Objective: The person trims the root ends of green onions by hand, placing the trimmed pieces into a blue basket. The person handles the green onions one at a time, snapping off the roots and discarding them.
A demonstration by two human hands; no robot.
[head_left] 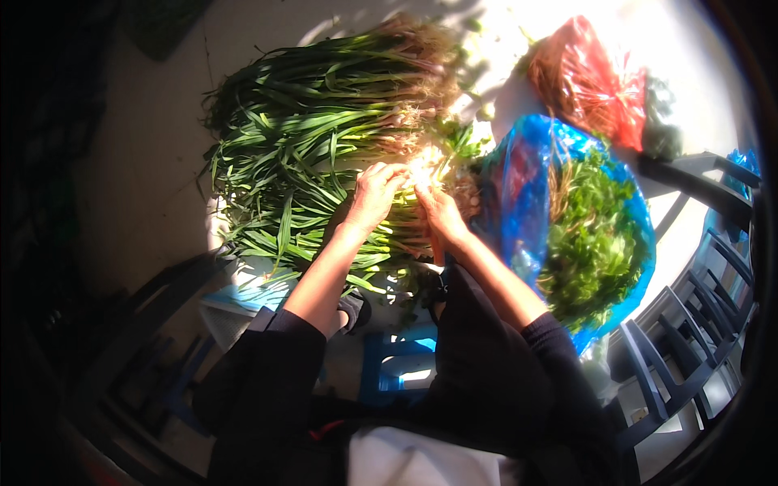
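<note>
A wide heap of long green stalks [300, 134], like scallions or green garlic, lies in front of me with its pale, rooty ends to the right. Over those root ends my left hand [374, 194] is closed, thumb and fingers drawn together. Close beside it, my right hand [440, 212] is closed too, its fingertips almost meeting the left ones. Strong sunlight washes out the spot between them, so whatever they pinch cannot be made out. A narrow orange thing [438, 251] shows under my right hand; its kind is unclear.
To the right stands an open blue plastic bag [523, 202] full of leafy green herbs [592, 243]. Behind it sits a red plastic bag [583, 81]. Dark stools [673, 348] line the right side. A blue stool [373, 364] is between my legs, near my shoe [354, 310].
</note>
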